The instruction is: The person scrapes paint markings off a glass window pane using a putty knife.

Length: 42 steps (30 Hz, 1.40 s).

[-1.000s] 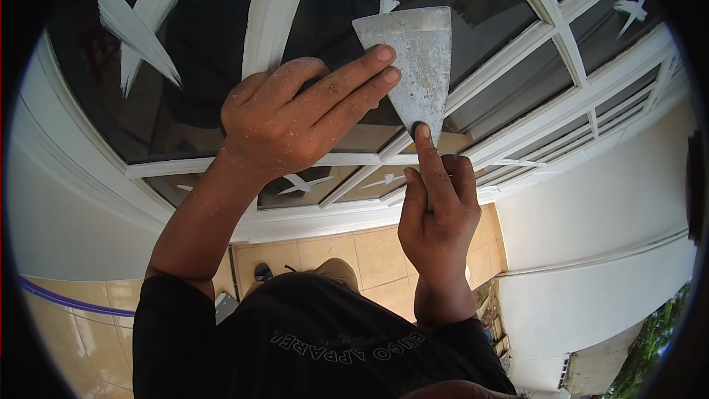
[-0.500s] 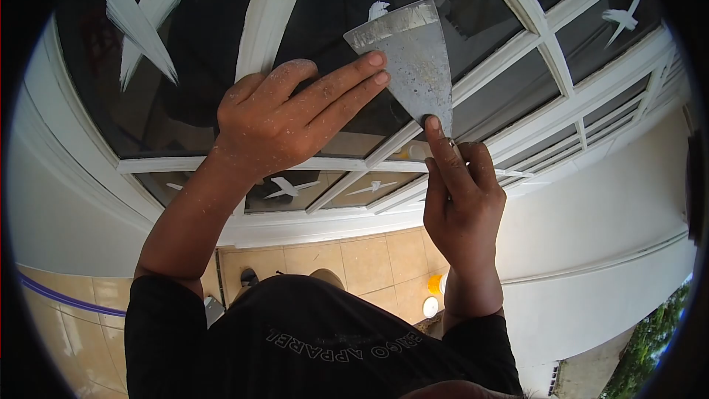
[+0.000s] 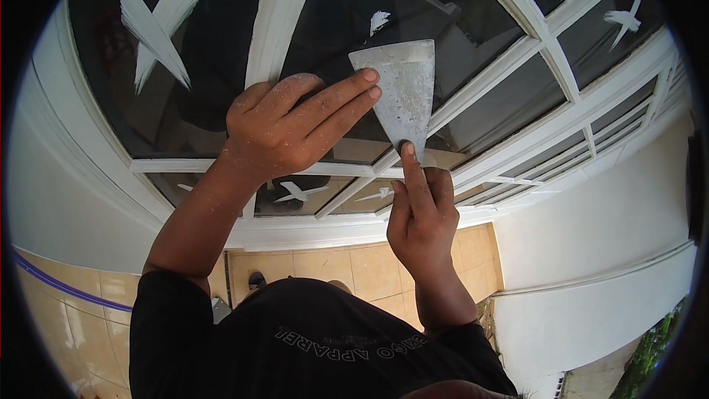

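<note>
A wide putty knife (image 3: 406,92) is in front of a dark window pane (image 3: 332,11), its broad metal blade upward and pale residue along the top edge. My right hand (image 3: 425,214) is closed around its handle, one finger stretched onto the base of the blade. The handle is mostly hidden. Two outstretched fingers of my left hand (image 3: 284,125) touch the blade's left side; the other fingers are partly bent. Whitish specks dot that hand. A small white paint smear (image 3: 379,23) is on the glass just above the blade.
White window bars (image 3: 284,15) divide the panes. A large white painted X (image 3: 159,29) marks the left pane, and smaller ones (image 3: 624,18) mark others. Below lie tan floor tiles (image 3: 325,266), with a purple hose-like line (image 3: 66,288) at left and a white wall (image 3: 576,207) at right.
My right hand has moved left and down with the putty knife, whose blade now stands straighter and lower. More of the white smear shows. My left fingers stay at the blade's side.
</note>
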Available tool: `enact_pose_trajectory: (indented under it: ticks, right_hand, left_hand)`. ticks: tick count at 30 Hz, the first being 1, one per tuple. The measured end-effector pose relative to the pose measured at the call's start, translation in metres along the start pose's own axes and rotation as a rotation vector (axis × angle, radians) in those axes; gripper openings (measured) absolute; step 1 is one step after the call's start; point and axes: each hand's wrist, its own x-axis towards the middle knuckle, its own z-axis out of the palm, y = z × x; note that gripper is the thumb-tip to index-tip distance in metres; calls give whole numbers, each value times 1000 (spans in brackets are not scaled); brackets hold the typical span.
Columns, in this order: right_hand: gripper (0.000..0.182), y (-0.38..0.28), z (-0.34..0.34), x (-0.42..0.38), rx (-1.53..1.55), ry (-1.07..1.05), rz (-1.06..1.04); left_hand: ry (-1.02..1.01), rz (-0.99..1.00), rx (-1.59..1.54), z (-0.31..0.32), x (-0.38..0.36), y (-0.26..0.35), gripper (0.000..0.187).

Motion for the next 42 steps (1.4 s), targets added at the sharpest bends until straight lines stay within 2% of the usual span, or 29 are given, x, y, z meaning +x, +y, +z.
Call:
enact_pose_trajectory:
  ticks: [9, 20, 30, 32, 39, 41, 42]
  right_hand:
    - [55, -34, 7, 1, 71, 0, 58]
    - [54, -31, 15, 2, 91, 68, -1]
    - [51, -34, 18, -1, 66, 3, 38]
    - [62, -31, 22, 0, 50, 46, -9]
    - [62, -32, 23, 1, 59, 25, -3]
    - [51, -35, 27, -4, 51, 21, 25]
    - [51, -37, 28, -4, 53, 20, 22]
  left_hand:
    - [26, -41, -41, 1, -3, -1, 24]
    - [59, -29, -46, 1, -6, -4, 24]
    - [65, -45, -95, 1, -9, -5, 19]
    - [59, -44, -79, 0, -10, -5, 20]
    - [53, -59, -93, 0, -9, -5, 22]
    - [49, -41, -90, -2, -10, -6, 22]
    - [44, -25, -91, -2, -11, -7, 22]
